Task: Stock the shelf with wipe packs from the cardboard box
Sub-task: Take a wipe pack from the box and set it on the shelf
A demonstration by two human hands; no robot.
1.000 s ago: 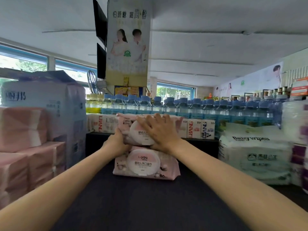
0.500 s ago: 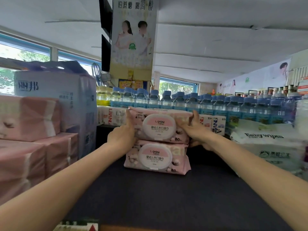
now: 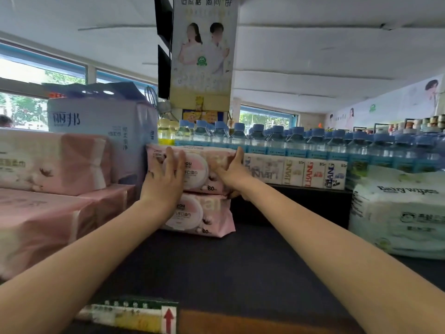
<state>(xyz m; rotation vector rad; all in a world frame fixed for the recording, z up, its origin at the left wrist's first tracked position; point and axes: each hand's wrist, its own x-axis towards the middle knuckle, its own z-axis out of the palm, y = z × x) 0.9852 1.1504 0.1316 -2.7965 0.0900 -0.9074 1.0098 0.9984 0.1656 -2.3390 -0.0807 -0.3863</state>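
Two pink wipe packs are stacked on the dark shelf (image 3: 240, 266). The upper pack (image 3: 204, 169) lies flat on the lower pack (image 3: 207, 215), both with round white lids facing me. My left hand (image 3: 163, 179) is spread flat over the upper pack's front left part. At that pack's right end, my right hand (image 3: 231, 169) grips it, thumb up on its top corner. The cardboard box is out of view.
Pink tissue bundles (image 3: 48, 184) and a pale blue bundle (image 3: 103, 133) fill the left side. White baby-wipe packs (image 3: 397, 213) sit at the right. Small tissue packs (image 3: 313, 172) and rows of water bottles (image 3: 313, 141) stand behind. A price label (image 3: 134, 314) marks the shelf's front edge.
The stack now sits further left, close against the blue bundle. My left hand shifted from the upper pack's left end onto its front; my right hand stays at its right end.
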